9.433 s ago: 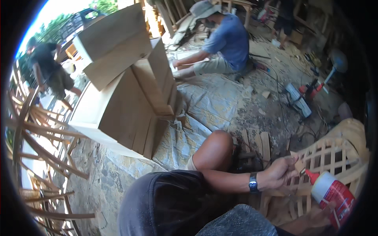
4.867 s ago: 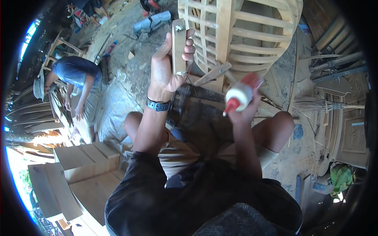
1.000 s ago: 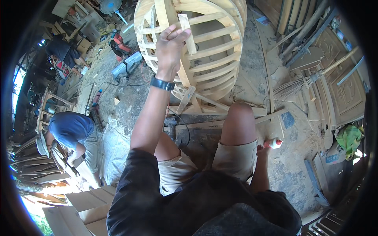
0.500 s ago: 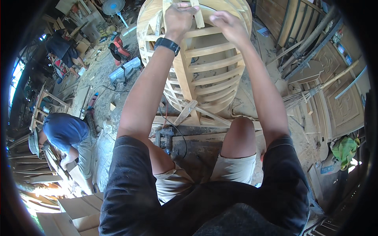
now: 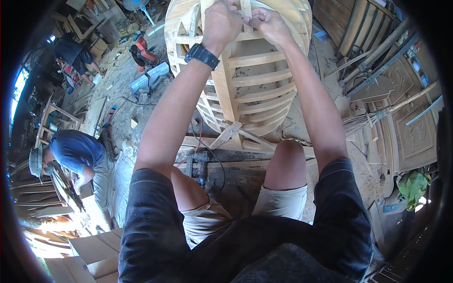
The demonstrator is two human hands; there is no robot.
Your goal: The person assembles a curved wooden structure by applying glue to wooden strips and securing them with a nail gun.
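Observation:
A pale wooden ribbed frame (image 5: 262, 78), shaped like a boat hull, stands in front of me with a broad centre board (image 5: 225, 94) along it. My left hand (image 5: 222, 23), with a dark watch on the wrist, is curled closed over the frame's far end. Beside it my right hand (image 5: 270, 26) is pinched, its fingertips close to the left hand's fingers. A short upright wooden strip (image 5: 246, 13) stands by the fingertips of both hands. What either hand grips is too small or hidden to make out.
A clamp-like dark metal tool (image 5: 200, 165) with a cable lies between my knees. At left a person in a blue shirt (image 5: 78, 150) bends over wood; another person (image 5: 73, 54) is farther back. A red machine (image 5: 142, 53), a fan (image 5: 136, 4) and a carved panel (image 5: 417, 134) stand around.
My right hand has moved left and closed to a pinch beside my left hand. The frame appears slightly higher and farther right in the view.

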